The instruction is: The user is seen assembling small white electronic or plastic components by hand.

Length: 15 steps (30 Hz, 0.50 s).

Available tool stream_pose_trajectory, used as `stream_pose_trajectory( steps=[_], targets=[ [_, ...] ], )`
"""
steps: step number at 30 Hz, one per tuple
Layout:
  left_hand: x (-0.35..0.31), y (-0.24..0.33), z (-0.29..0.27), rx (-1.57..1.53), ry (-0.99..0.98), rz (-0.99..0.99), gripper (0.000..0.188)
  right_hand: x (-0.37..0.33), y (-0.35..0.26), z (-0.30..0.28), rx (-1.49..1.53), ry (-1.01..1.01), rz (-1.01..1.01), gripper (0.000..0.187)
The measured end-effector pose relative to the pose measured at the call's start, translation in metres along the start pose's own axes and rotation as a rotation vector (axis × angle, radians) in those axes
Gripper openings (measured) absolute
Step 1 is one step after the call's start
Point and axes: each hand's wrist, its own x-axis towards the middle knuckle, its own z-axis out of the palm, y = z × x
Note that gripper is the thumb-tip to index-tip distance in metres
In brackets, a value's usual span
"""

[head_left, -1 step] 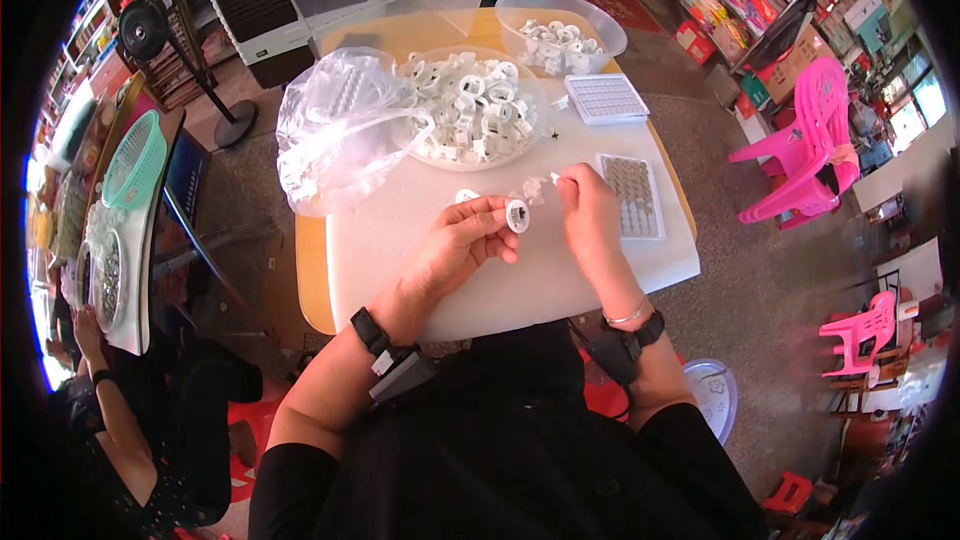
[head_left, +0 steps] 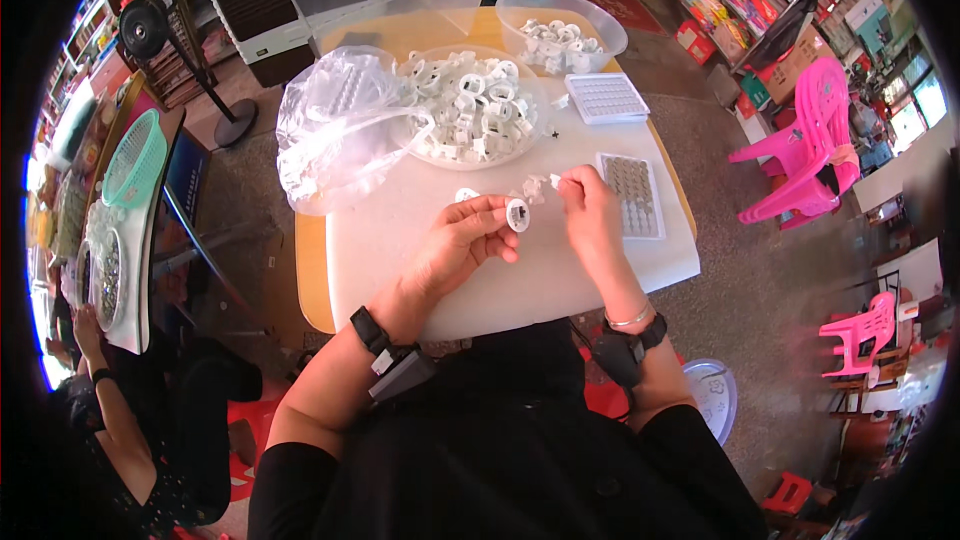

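Note:
My left hand (head_left: 466,242) pinches a small round white plastic part (head_left: 517,215) with a dark slot in its face, between thumb and fingertips above the table. To its right, my right hand (head_left: 592,208) is closed at the fingertips on a small white plastic piece (head_left: 555,181), whose exact kind is too small to tell. Between the hands lie several loose white bits (head_left: 532,188) on the white tabletop (head_left: 400,285). Another white part (head_left: 466,196) rests just behind my left fingers. A tray of small greyish parts (head_left: 632,197) lies beside my right hand.
Behind the hands stands a tub heaped with white plastic rings (head_left: 475,110), a clear plastic bag (head_left: 335,130) at its left. Farther back are a second tub (head_left: 560,35), a clear bin (head_left: 390,0) and a white gridded tray (head_left: 607,98). Another person's hand (head_left: 88,330) works at a left table.
My right hand has shifted very slightly to the right, still pinching the small white piece. My left hand keeps the round part in the same place.

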Motion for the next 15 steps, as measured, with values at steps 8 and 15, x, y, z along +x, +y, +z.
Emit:
stream_pose_trajectory(
  steps=[8,15],
  targets=[
    [0.003,0.0,-0.002,0.017,0.025,-0.003,0.024,-0.022,-0.024,-0.026,0.807,-0.215,0.496,0.018],
    [0.002,0.001,0.003,0.056,0.015,-0.04,0.026,-0.036,-0.039,-0.032,0.851,-0.153,0.454,0.018]
  ],
)
